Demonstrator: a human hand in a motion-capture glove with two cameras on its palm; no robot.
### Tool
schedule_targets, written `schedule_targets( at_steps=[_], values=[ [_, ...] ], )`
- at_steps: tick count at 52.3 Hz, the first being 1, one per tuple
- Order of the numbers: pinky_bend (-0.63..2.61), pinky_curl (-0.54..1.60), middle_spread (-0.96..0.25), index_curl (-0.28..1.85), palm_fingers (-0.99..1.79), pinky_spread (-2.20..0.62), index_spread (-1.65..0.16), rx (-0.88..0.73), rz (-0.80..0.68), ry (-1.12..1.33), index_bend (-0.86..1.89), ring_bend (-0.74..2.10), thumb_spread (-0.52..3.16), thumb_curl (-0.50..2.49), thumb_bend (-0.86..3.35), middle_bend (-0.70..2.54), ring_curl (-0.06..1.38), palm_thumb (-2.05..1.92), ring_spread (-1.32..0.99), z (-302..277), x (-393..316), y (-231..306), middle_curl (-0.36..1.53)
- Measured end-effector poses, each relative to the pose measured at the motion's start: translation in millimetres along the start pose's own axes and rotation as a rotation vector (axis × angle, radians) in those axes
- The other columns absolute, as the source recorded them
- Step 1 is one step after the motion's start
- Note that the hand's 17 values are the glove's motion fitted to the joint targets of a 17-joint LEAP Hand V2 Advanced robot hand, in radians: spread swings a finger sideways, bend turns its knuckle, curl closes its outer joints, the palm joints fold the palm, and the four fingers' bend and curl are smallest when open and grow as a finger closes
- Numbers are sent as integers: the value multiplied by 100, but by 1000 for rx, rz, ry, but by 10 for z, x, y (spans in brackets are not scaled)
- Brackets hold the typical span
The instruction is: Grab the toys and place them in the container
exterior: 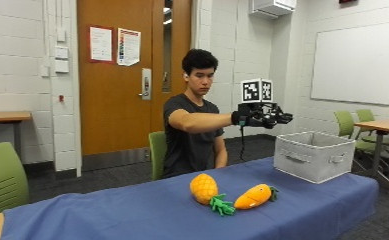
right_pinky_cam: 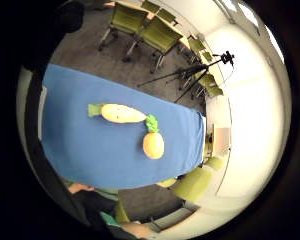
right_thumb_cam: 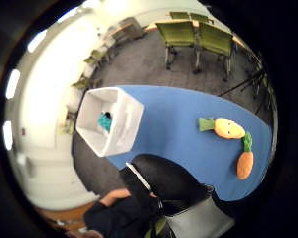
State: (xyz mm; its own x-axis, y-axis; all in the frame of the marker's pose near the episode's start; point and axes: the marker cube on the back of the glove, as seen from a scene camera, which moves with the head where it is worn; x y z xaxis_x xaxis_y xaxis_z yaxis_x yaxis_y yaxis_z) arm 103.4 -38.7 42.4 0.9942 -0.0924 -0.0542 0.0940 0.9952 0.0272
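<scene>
In the outside view my gloved right hand (exterior: 264, 118) is raised in the air at chest height, fingers relaxed and holding nothing. It hovers above and a little short of the white fabric container (exterior: 314, 155), which stands at the table's right end. Two plush toys lie side by side on the blue cloth: an orange pineapple (exterior: 204, 189) with green leaves and an orange carrot-like toy (exterior: 254, 196). The palm views show them from above, the pineapple (right_pinky_cam: 153, 144) touching the carrot-like toy (right_pinky_cam: 121, 113). Inside the container (right_thumb_cam: 120, 130) lies a teal thing (right_thumb_cam: 105, 121).
The blue cloth (exterior: 114, 212) covers the whole table. Green chairs (right_pinky_cam: 155, 32) and other tables stand on the carpet beyond it. A tripod with a camera (right_pinky_cam: 225, 57) stands off the table's end. Another green chair (exterior: 1, 175) is at the near left.
</scene>
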Motion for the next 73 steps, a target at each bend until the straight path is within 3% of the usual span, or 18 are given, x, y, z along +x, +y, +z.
schedule_targets(
  at_steps=[14,29,43,48,52,55,56,57,60,63,69,73],
  values=[
    [81,28,-22,41,-21,-10,-27,-78,75,-41,12,34,94,22,-9,14,21,-11,-40,963,711,84,37],
    [72,28,-26,40,-12,-6,-33,-216,132,-85,19,24,92,20,-9,12,22,-12,-40,1971,963,131,31],
    [69,30,-27,44,-9,-6,-37,-227,161,-79,24,19,90,19,-10,10,24,-12,-41,2374,975,177,25],
    [68,30,-27,48,-3,-8,-39,-184,160,-66,42,16,90,19,-8,8,24,-10,-41,2381,974,165,22],
    [64,29,-29,57,17,-12,-41,-125,154,-57,71,18,95,20,-4,11,23,-3,-45,2366,974,152,20],
    [55,26,-31,59,37,-15,-41,-92,148,-52,78,29,98,21,-2,21,26,-1,-51,2348,964,154,22],
    [58,27,-31,59,23,-15,-41,-82,145,-49,79,21,97,21,-3,13,23,-2,-50,2340,960,154,21],
    [54,27,-32,63,37,-16,-40,-70,140,-45,83,31,99,22,-2,22,28,-1,-52,2329,954,154,24],
    [40,21,-34,64,69,-19,-39,-28,124,-37,80,52,101,23,-1,38,31,3,-57,2283,930,158,28],
    [37,22,-34,66,79,-22,-39,7,113,-42,79,61,103,24,0,44,35,5,-57,2224,923,151,31],
    [53,27,-36,68,134,-35,-37,-10,95,-63,60,87,112,28,6,71,45,20,-51,2110,914,122,41],
    [62,32,-35,72,141,-42,-36,-81,88,-92,49,105,115,32,10,91,52,28,-46,2086,893,119,48]
  ],
)
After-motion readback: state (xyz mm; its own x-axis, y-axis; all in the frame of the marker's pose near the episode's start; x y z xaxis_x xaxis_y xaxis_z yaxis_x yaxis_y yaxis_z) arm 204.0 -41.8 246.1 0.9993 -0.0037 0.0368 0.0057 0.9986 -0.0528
